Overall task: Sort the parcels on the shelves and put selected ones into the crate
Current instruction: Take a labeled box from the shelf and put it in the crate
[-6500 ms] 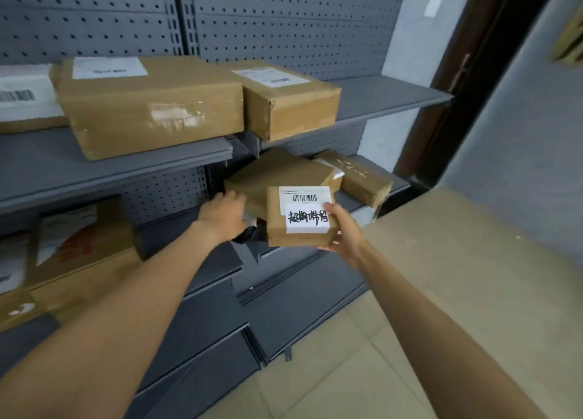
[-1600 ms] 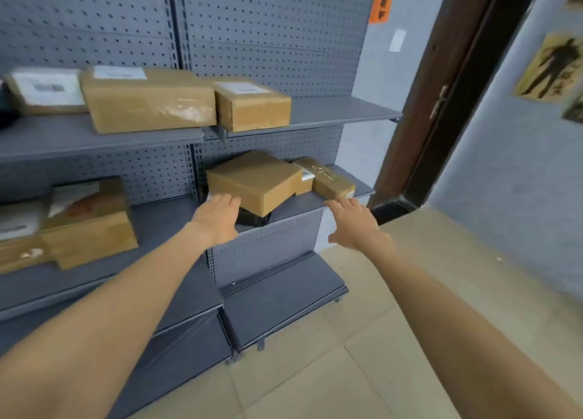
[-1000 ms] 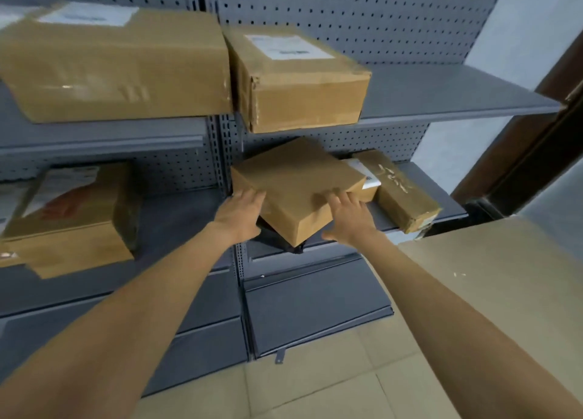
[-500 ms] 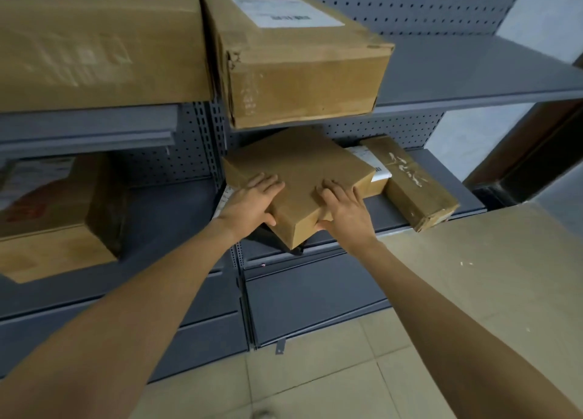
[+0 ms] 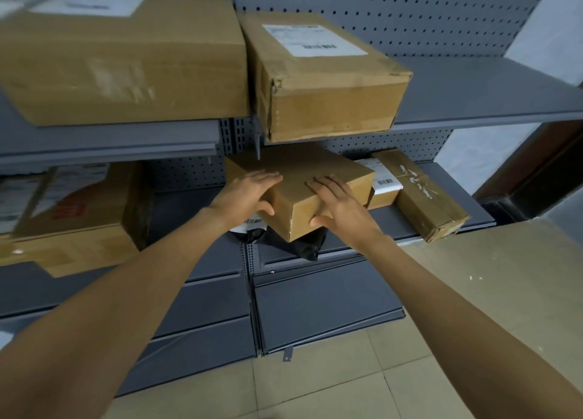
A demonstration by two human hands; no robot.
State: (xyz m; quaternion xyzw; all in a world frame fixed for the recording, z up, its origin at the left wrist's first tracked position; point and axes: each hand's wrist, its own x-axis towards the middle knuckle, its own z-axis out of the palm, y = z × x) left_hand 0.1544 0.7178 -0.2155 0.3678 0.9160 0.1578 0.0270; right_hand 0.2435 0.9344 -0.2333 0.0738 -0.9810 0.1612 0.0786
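A plain brown box (image 5: 299, 166) lies skewed on the middle shelf (image 5: 400, 226), one corner jutting past the shelf edge, on top of a black poly bag (image 5: 296, 245) with a white barcode label. My left hand (image 5: 249, 194) holds the box's left side, fingers on its top and thumb on the side face. My right hand (image 5: 340, 207) holds the right side the same way. No crate is in view.
Behind the plain box sit a small labelled box (image 5: 383, 185) and a long taped box (image 5: 419, 194). Two large boxes (image 5: 120, 62) (image 5: 328, 84) overhang the upper shelf just above my hands. Another box (image 5: 69, 216) sits at the left. Tiled floor lies below.
My right hand put down the small labelled box it held. Both hands then reached in and closed on the plain brown box as I came closer; the box has barely shifted.
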